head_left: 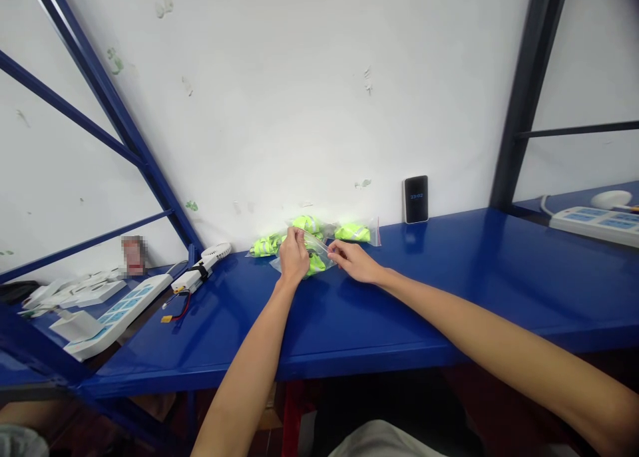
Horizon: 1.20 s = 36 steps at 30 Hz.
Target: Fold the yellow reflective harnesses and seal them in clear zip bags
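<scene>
A clear plastic zip bag (315,245) is stretched between my two hands above the blue table. My left hand (294,254) pinches its top edge at one end. At the other end, the fingertips of my right hand (352,259) are closed on the same edge. Inside or just behind the clear film shows a folded fluorescent yellow item with a silver-grey stripe (316,265). More bagged yellow striped bundles lie behind and beside my hands, one at the left (267,245) and one at the right (353,232).
A small black-screened clock (416,199) leans against the white wall. At left are a white handheld fan (200,271) with loose wires and a power strip (117,317). Another power strip (599,224) lies far right. Blue frame posts (120,118) flank the table (399,310).
</scene>
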{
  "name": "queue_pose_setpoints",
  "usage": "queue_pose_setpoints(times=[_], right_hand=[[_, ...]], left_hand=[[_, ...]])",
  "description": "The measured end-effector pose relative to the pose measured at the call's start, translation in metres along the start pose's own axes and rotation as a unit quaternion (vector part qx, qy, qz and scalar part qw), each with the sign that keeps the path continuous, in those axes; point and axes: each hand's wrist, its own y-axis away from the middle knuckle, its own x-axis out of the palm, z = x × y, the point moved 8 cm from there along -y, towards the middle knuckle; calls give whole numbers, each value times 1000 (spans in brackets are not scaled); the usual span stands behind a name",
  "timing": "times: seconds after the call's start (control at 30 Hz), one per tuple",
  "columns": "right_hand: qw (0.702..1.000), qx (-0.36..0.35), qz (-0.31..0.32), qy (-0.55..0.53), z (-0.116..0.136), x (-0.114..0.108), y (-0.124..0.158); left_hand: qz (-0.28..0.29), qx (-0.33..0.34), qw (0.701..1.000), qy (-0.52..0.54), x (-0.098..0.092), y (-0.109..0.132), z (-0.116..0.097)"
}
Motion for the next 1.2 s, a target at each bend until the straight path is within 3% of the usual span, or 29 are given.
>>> queue_pose_setpoints(times=[0.13,0.3,0.43,0.53,0.63,0.83,1.0,1.1,1.2], right_hand=[[999,-27,-40,15,4,2,2],[992,4,-84,97,4,3,3],[983,-3,-109,145,6,-3,4],[986,-40,-111,117,10,-3,3],[988,-62,-114,80,14,-5,1],[995,-40,-80,49,13,-15,1],[997,23,-71,-21,-2,-22,-2],[983,104,-59,-142,-20,-16,-3],[972,111,-55,-200,-24,-12,-4]], left_hand=[[-1,2,1000,-2,0,2,-1],[17,1,1000,12,7,9,-12],[54,-12,990,126,11,8,-19],[123,-20,968,218,20,4,-19],[134,-31,958,252,20,0,-14],[100,19,986,136,13,7,-26],[-19,93,995,25,-7,11,-40],[-5,114,993,-3,-7,11,-43],[31,135,990,-1,-3,13,-45]])
